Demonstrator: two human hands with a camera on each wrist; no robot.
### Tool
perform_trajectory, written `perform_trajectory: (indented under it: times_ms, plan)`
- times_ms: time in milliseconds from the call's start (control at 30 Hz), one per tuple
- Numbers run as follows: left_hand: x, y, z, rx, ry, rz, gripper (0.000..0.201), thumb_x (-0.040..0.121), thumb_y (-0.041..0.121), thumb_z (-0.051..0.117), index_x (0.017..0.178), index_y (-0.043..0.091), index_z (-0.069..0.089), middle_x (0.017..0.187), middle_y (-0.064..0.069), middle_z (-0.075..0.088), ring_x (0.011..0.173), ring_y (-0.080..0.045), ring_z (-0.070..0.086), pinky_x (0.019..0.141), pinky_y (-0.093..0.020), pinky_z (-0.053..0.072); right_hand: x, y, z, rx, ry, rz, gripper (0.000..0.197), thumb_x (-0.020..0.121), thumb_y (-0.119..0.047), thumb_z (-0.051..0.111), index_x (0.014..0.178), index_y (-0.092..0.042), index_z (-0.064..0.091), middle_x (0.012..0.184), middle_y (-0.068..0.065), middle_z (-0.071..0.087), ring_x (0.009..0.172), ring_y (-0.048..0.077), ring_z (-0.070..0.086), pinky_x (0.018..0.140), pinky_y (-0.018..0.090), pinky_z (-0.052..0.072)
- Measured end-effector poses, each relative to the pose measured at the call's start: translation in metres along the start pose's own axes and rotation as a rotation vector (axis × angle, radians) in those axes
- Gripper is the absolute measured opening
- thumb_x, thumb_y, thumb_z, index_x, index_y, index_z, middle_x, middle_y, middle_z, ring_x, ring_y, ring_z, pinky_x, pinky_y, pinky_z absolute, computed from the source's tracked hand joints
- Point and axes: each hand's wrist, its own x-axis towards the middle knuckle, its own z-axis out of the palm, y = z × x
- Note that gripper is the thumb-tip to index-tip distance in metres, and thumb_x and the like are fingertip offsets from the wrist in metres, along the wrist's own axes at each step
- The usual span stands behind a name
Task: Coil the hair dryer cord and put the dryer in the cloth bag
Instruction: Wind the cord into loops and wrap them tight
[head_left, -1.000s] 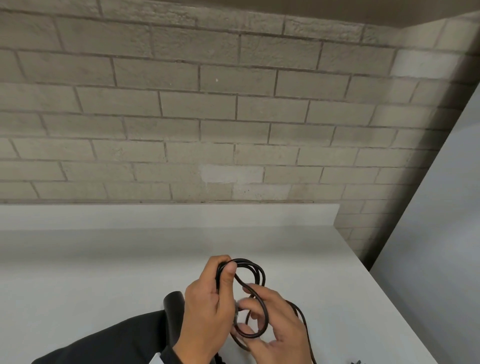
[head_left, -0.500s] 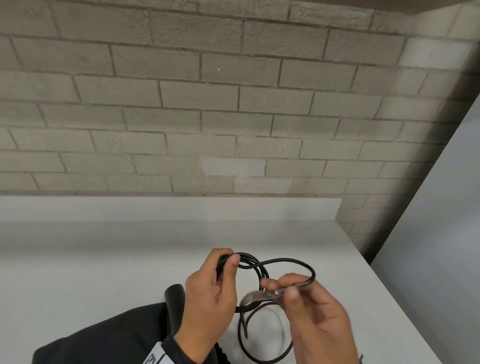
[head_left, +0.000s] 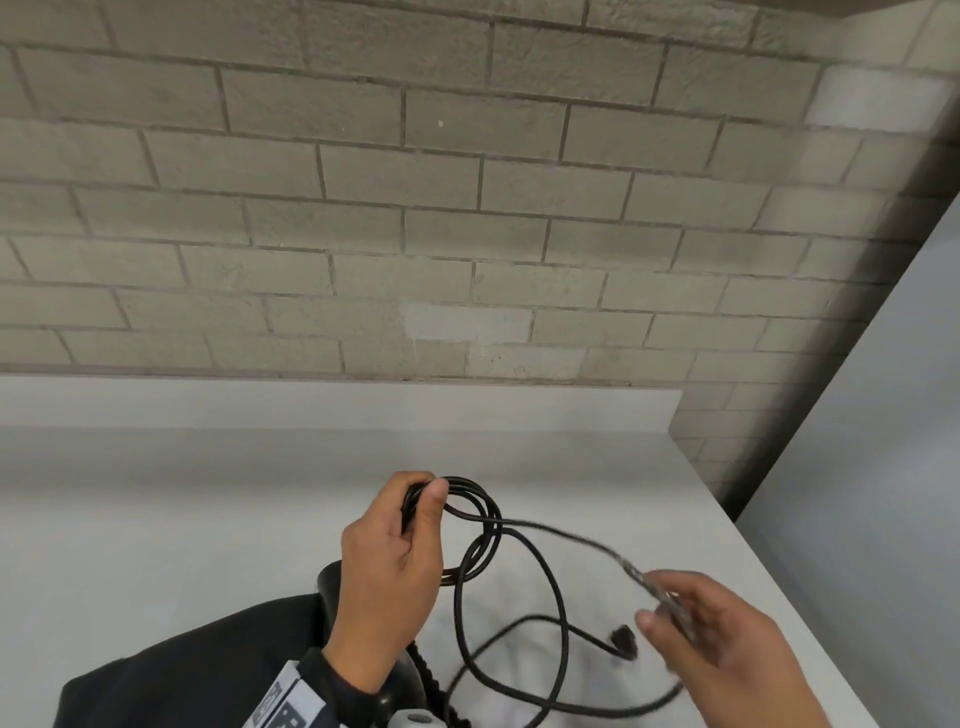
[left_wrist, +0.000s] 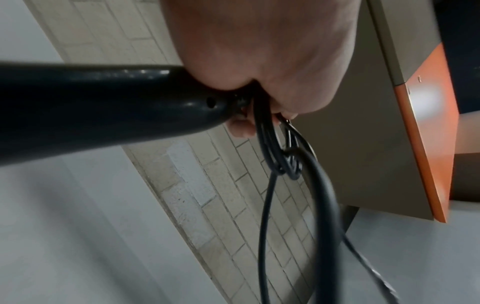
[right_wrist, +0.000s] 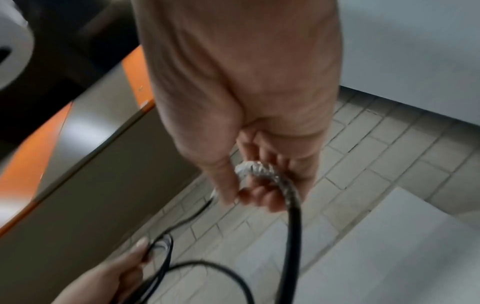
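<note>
Several loops of black cord (head_left: 475, 525) are gripped in the left hand (head_left: 387, 577), thumb pressed over them, above a white table (head_left: 156, 519). One strand is pinched by the curled fingers of the right hand (head_left: 719, 642). Beneath the left hand, the dryer (left_wrist: 91, 107) is seen beside a dark cloth bag (head_left: 197, 665). More cord is spread loose on the table.

No legible text anywhere. Only blurred dark marks on a white tag (head_left: 283, 707) at the left wrist, too smeared to read.
</note>
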Motion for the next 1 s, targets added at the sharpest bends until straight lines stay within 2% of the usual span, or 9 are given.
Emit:
perform_trajectory:
  times_ms: [67,200,267,333,467,533,600,833,1000]
  plan:
    - [-0.001,0.001,0.002,-0.023,-0.001,-0.022,0.016,0.093,0.039,0.053,0.085,0.028,0.063,0.049,0.005,0.045,0.044,-0.009,0.035,0.044,-0.027,0.033,0.0,0.011,0.013,-0.203,0.231,-0.122,0.046,0.074,-0.006,0.081,0.099,-0.041,0.066,0.088,0.0,0.068,0.079,0.012,0.062,0.073,0.005,0.047]
    - [-0.002,0.002,0.005,-0.006,-0.001,-0.025,0.015,0.093,0.038,0.053,0.083,0.03,0.062,0.047,0.007,0.041,0.043,-0.008,0.033,0.044,-0.025,0.032,-0.026,-0.019,0.069,-0.146,0.536,-0.516,0.016,0.073,-0.024,0.065,0.087,-0.017,0.065,0.086,-0.002,0.059,0.073,0.006,0.052,0.066,0.011,0.041]
    - [-0.003,0.002,0.006,-0.003,-0.003,-0.021,0.016,0.093,0.04,0.053,0.083,0.032,0.062,0.047,0.005,0.042,0.043,-0.009,0.034,0.043,-0.027,0.032,-0.036,-0.028,0.101,-0.067,0.405,-0.494,0.003,0.072,-0.032,0.062,0.074,-0.03,0.062,0.073,-0.012,0.06,0.068,0.004,0.055,0.062,0.011,0.042]
    - [-0.004,0.004,0.006,0.004,-0.011,-0.018,0.017,0.092,0.044,0.052,0.085,0.033,0.062,0.049,-0.001,0.045,0.042,-0.015,0.037,0.043,-0.033,0.036,-0.036,-0.028,0.125,-0.013,0.135,-0.202,0.012,0.073,-0.043,0.063,0.079,-0.034,0.058,0.085,-0.015,0.065,0.081,0.001,0.06,0.069,0.014,0.046]
    - [-0.007,0.008,0.007,-0.004,-0.009,-0.023,0.013,0.091,0.044,0.052,0.087,0.035,0.061,0.057,-0.006,0.052,0.047,-0.032,0.047,0.044,-0.041,0.042,-0.02,-0.034,0.148,0.316,-0.223,0.137,0.02,0.092,-0.016,0.062,0.099,-0.015,0.043,0.08,-0.002,0.069,0.066,0.003,0.063,0.073,0.026,0.054]
    - [-0.006,0.006,0.005,0.003,0.004,-0.02,0.015,0.094,0.045,0.052,0.086,0.036,0.061,0.058,-0.009,0.052,0.049,-0.036,0.048,0.043,-0.043,0.044,-0.019,-0.038,0.149,0.464,-0.274,0.179,0.019,0.094,-0.006,0.056,0.101,-0.01,0.039,0.069,0.001,0.065,0.051,0.016,0.059,0.055,0.033,0.054]
    - [-0.004,0.004,0.003,0.011,0.02,-0.015,0.022,0.094,0.055,0.052,0.086,0.036,0.061,0.056,-0.01,0.049,0.048,-0.034,0.047,0.044,-0.041,0.042,-0.023,-0.037,0.144,0.438,-0.34,0.127,0.013,0.095,-0.003,0.052,0.101,-0.009,0.043,0.063,-0.001,0.06,0.037,0.016,0.048,0.038,0.023,0.04]
    - [-0.003,0.006,0.006,-0.008,0.041,-0.033,0.021,0.096,0.051,0.049,0.086,0.035,0.059,0.056,-0.003,0.052,0.049,-0.034,0.051,0.046,-0.043,0.045,-0.028,-0.028,0.123,0.266,-0.447,-0.083,0.026,0.079,-0.043,0.058,0.099,-0.029,0.067,0.087,0.0,0.073,0.077,0.009,0.063,0.075,0.02,0.052]
    - [-0.006,0.007,0.015,-0.044,0.025,-0.036,0.019,0.097,0.049,0.051,0.088,0.034,0.059,0.052,0.006,0.051,0.044,-0.021,0.045,0.043,-0.037,0.041,-0.017,-0.025,0.134,0.518,-0.377,0.081,0.032,0.079,-0.027,0.06,0.099,-0.002,0.062,0.077,0.022,0.069,0.071,0.02,0.066,0.069,0.033,0.057]
